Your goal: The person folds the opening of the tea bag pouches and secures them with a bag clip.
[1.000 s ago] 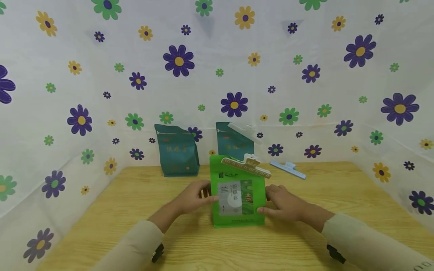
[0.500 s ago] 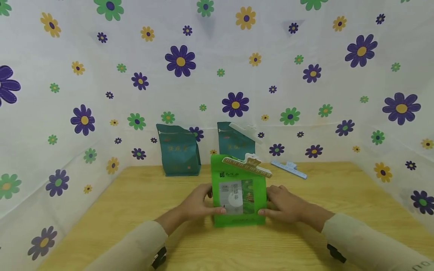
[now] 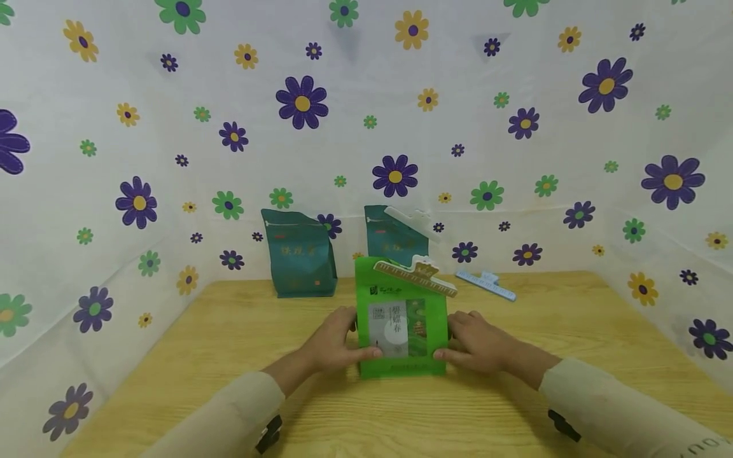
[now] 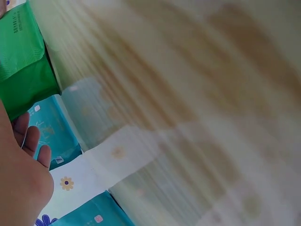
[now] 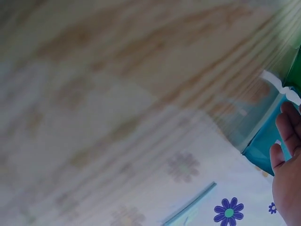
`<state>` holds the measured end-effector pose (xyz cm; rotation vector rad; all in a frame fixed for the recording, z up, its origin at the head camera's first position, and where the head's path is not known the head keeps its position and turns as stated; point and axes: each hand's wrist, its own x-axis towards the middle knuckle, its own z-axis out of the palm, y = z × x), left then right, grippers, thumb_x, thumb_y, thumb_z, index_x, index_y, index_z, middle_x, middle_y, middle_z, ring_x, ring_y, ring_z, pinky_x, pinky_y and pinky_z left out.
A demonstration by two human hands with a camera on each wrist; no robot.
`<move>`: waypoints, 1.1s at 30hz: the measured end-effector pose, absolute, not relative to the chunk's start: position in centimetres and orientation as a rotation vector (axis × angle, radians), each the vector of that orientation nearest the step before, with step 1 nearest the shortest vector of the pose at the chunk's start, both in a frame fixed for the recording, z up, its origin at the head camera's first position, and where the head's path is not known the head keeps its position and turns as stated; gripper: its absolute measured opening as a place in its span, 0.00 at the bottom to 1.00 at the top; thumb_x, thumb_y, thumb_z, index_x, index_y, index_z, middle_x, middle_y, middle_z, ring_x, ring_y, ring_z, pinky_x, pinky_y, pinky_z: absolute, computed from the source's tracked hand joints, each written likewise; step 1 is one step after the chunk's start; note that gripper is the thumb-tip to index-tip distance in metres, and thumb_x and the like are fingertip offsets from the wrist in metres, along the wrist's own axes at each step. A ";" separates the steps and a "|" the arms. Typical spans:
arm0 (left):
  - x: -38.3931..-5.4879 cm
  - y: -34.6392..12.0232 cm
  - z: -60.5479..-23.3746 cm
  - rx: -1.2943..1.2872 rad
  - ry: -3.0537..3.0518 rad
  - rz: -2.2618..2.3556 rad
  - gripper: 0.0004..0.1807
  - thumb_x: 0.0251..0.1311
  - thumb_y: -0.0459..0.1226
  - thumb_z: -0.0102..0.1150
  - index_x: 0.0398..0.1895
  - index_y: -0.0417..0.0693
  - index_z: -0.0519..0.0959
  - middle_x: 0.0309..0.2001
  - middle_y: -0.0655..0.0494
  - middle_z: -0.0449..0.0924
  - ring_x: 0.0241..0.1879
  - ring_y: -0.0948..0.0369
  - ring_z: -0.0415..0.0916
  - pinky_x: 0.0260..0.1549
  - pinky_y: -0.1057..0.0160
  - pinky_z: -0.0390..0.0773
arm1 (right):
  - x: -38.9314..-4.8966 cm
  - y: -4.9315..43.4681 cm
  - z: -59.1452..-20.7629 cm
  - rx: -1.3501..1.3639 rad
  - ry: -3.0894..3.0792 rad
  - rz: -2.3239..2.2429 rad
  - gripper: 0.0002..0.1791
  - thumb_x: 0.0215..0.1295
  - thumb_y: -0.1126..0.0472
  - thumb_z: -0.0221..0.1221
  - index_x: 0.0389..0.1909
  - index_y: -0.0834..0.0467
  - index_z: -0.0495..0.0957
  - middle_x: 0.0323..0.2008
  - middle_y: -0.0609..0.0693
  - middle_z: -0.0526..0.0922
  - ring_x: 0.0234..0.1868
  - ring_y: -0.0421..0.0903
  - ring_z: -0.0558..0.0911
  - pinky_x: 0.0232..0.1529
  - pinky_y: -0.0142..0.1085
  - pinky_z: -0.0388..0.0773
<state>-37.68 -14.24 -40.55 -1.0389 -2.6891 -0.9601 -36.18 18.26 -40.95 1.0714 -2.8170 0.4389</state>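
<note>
A green stand-up tea bag (image 3: pixel 436 331) stands in the middle of the table, its top folded over and pinched by a white-and-tan clip (image 3: pixel 420 277) that slants down to the right. My left hand (image 3: pixel 332 343) holds the bag's left side, thumb (image 3: pixel 366 353) on the front and fingers mostly hidden behind the edge. At the right side, my right hand (image 3: pixel 481 343) grips it likewise, its thumb lying near the lower right corner. The left wrist view shows the bag's lower part (image 4: pixel 23 52) beside the left hand's curled fingers (image 4: pixel 32 140).
Behind stand two teal tea bags: one at the left (image 3: pixel 302 261), the other (image 3: pixel 389 238) partly hidden by the green bag and topped with a white clip (image 3: pixel 413 222). A light-blue clip (image 3: pixel 487 284) lies at the back right. Flowered cloth (image 3: pixel 343 140) walls the wooden table (image 3: pixel 229 337).
My left hand has moved right and taken hold of the green bag's left side. The bag now sits slightly farther back in the head view. The right hand keeps its hold.
</note>
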 end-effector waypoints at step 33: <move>-42.3 -11.8 -40.9 -0.713 -2.816 -0.699 0.38 0.71 0.59 0.49 0.69 0.38 0.67 0.64 0.41 0.69 0.64 0.45 0.66 0.64 0.42 0.64 | -40.9 17.3 -40.3 0.706 -2.941 0.307 0.35 0.75 0.34 0.43 0.59 0.62 0.72 0.46 0.54 0.81 0.50 0.54 0.77 0.44 0.48 0.61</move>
